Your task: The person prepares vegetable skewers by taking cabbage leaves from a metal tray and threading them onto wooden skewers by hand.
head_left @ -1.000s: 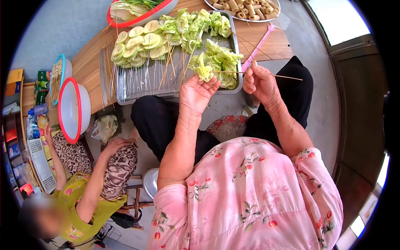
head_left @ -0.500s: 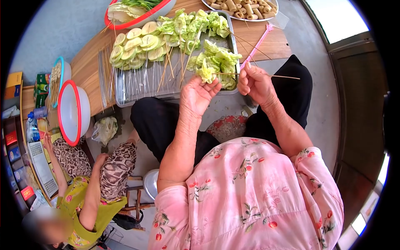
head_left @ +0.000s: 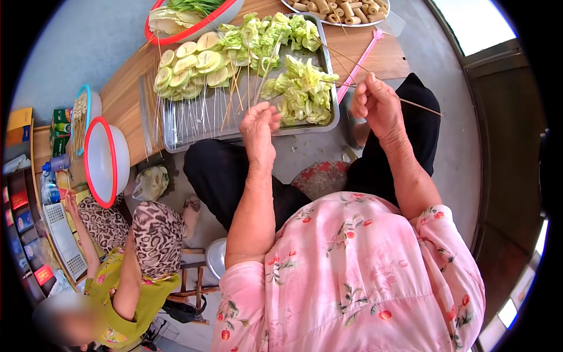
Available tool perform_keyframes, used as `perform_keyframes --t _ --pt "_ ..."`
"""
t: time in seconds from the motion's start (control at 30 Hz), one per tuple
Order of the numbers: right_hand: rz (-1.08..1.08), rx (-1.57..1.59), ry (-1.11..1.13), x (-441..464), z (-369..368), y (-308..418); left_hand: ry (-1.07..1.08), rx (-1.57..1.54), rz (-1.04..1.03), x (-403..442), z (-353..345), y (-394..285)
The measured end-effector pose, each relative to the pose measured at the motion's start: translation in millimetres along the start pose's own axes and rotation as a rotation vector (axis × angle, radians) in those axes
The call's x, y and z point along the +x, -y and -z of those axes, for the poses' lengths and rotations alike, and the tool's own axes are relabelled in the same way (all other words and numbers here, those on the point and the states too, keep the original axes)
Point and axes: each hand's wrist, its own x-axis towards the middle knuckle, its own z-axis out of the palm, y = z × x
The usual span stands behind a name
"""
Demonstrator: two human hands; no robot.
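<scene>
My right hand (head_left: 378, 110), right of the tray, pinches a thin bamboo skewer (head_left: 422, 107) that slants down to the right. Its other end reaches toward a heap of lettuce leaves (head_left: 308, 97) in the metal tray (head_left: 196, 134). With fingers curled, my left hand (head_left: 258, 126) is at the tray's front rim, close to the skewer ends; what it holds, if anything, is hidden. Skewered pale green slices (head_left: 187, 63) lie in rows at the tray's left, and skewered lettuce (head_left: 264, 41) lies along its back.
A plate of brown rolls (head_left: 352, 13) stands at the back, near a pink fly swatter (head_left: 360, 61). Red-rimmed bowls (head_left: 107, 161) stand to the left, one with greens. Loose skewers (head_left: 149, 111) lie beside the tray. Another person (head_left: 129, 276) sits at lower left.
My left hand has moved left and curled, away from the lettuce leaf it held on the skewer. My right hand has moved right and slightly up with the skewer.
</scene>
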Motion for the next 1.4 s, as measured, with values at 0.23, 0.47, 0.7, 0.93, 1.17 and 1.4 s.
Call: perform_keyframes --t 0.23,0.47,0.7,0.93,1.17,1.4 --pt "0.03 -0.017 -0.02 -5 2 8 -0.11 0.837 -0.492 29 11 30" --pt "0.029 -0.016 -0.033 -8 2 7 -0.108 1.348 -0.55 18 -7 29" --pt "0.044 -0.013 -0.055 -9 2 7 -0.05 0.706 -0.255 -8 -22 10" --pt "0.026 -0.027 -0.006 -11 1 5 0.24 -0.212 0.139 -4 -5 1" --pt "-0.027 -0.089 0.052 -15 -1 3 0.146 -0.396 0.2 -5 -11 3" --pt "0.014 -0.106 -0.021 -12 1 8 0.022 -0.01 -0.055 -1 -8 8"
